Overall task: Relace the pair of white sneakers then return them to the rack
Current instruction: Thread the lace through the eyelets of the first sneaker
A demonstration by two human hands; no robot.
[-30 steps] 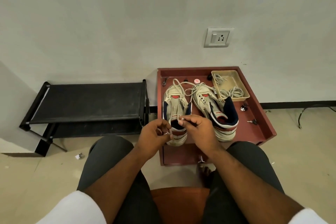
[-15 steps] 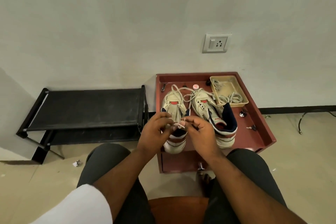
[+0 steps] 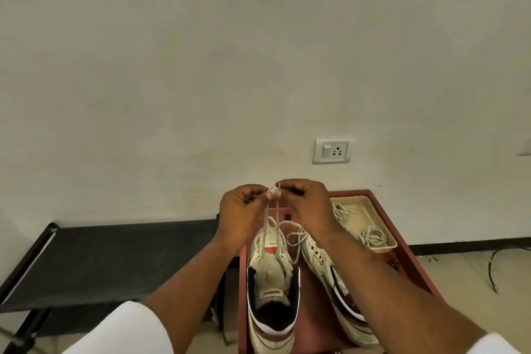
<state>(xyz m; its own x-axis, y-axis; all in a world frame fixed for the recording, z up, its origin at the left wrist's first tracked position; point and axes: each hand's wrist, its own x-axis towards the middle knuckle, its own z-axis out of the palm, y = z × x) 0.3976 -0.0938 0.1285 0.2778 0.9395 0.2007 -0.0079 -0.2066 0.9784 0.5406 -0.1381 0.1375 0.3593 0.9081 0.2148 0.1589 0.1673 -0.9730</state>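
Left hand (image 3: 242, 211) and right hand (image 3: 306, 204) pinch the two lace ends (image 3: 271, 210) above the left sneaker (image 3: 273, 290) at lower centre. Beige tray (image 3: 386, 231), right, contains loose laces (image 3: 372, 236).

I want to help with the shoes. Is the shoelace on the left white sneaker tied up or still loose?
Loose. The two ends of the white lace run up from the left white sneaker, pinched by the left hand and right hand; no bow shows.
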